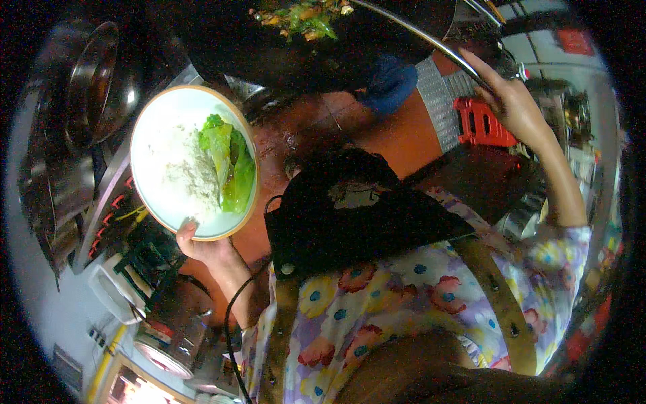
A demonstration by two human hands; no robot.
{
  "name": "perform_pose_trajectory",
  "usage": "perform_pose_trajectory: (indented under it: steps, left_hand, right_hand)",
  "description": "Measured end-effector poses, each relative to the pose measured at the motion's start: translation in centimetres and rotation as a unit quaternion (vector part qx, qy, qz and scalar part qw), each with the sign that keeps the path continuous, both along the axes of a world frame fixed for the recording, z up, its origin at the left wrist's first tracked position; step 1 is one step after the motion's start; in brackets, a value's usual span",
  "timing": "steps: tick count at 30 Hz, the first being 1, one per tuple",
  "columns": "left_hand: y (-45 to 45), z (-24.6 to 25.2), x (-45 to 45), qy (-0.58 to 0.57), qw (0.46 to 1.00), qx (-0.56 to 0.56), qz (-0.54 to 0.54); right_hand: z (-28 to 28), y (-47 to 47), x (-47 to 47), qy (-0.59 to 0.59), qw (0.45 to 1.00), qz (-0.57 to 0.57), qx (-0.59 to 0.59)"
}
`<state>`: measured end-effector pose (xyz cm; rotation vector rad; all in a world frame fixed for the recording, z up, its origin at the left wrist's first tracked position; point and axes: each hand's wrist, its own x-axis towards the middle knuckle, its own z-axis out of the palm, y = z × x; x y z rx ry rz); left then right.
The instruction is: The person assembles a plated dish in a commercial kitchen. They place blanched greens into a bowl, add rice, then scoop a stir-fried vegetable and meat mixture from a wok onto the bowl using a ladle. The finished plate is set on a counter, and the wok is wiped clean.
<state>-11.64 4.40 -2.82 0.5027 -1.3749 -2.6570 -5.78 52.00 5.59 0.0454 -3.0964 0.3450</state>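
My left hand (199, 247) grips the near rim of an oval pale plate (209, 230) with a brown edge, thumb on top. White rice (174, 156) covers much of the plate, partly washed out by glare. Cooked green leaves (232, 169) lie along its right side. Raised at the upper right, my right hand (520, 106) is closed around the long metal handle (429, 39) of a cooking utensil. That handle runs toward a stir-fried mix (308, 20) of green and orange-brown pieces in a dark pan at the top edge. The utensil's head is out of view.
A dark round pan (96, 86) stands on the left beside a metal counter edge (108, 187). A red plastic basket (479, 123) is below my right hand. Something blue (391, 88) hangs or lies above the reddish floor (409, 144). A black cable (232, 313) runs along my left side.
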Motion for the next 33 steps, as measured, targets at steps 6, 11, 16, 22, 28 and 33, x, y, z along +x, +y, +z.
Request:
perform_pose_trajectory:
  steps: [6, 11, 16, 22, 28, 33]
  left_hand:
    - [0.0, 1.6, 0.4, -0.017, 0.996, -0.006, -0.089]
    - [1.8, 3.2, 1.6, -0.035, 0.99, -0.039, -0.129]
    - [6.9, 4.3, 5.9, -0.071, 0.987, -0.041, -0.137]
    - [15.0, 0.0, 13.5, -0.087, 0.989, 0.003, -0.124]
    - [23.8, -6.0, 15.7, -0.008, 0.933, -0.324, -0.154]
    - [33.0, -6.9, 16.0, -0.108, 0.986, -0.016, -0.125]
  right_hand:
    - [1.9, 0.5, 6.1, -0.027, 0.999, -0.04, 0.015]
    - [1.9, 0.5, 8.3, -0.11, 0.988, -0.111, 0.003]
    - [3.8, 4.6, 12.4, -0.166, 0.954, -0.223, -0.115]
    - [3.8, 8.7, 17.9, -0.204, 0.748, -0.398, -0.49]
    - [-3.1, 16.6, 17.6, -0.231, 0.466, -0.38, -0.765]
    - [-8.3, 22.5, 20.1, -0.241, 0.514, -0.423, -0.706]
